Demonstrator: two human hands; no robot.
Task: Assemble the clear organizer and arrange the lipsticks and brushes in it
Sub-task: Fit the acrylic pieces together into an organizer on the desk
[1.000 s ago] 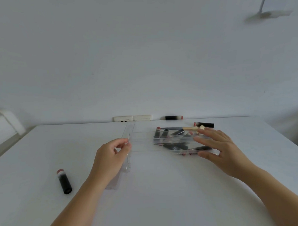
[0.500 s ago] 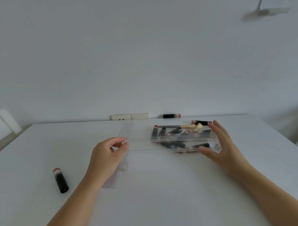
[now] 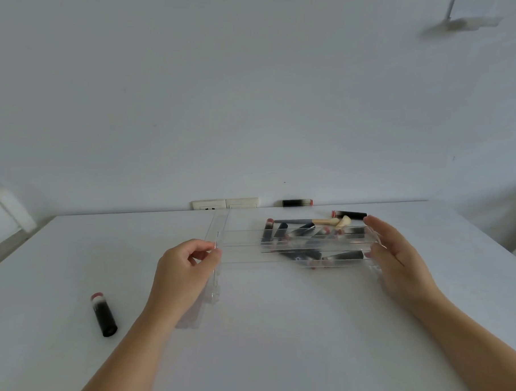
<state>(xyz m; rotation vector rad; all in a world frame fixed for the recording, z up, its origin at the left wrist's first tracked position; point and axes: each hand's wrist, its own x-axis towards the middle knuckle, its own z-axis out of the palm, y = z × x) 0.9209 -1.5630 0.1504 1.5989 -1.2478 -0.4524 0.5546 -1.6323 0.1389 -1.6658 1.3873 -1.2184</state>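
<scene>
A clear organizer [image 3: 241, 246] of thin transparent panels lies on the white table [image 3: 271, 327]. My left hand [image 3: 183, 275] pinches its left end panel between thumb and fingers. At the right end my right hand [image 3: 395, 257] lies flat against the side with straight fingers. Several black lipsticks [image 3: 300, 255] with red tips and two brushes [image 3: 320, 222] with pale heads lie in a heap behind and under the right half of the panels. A further lipstick [image 3: 103, 313] lies alone at the left.
One lipstick [image 3: 297, 202] lies at the table's far edge against the wall, beside a white socket strip [image 3: 224, 203]. Another lipstick [image 3: 350, 214] lies just beyond the heap. A white object [image 3: 6, 212] stands off the table's left corner.
My right hand has moved from on top of the heap to the organizer's right end and now lies flat against it. My left hand has kept its pinch on the left panel.
</scene>
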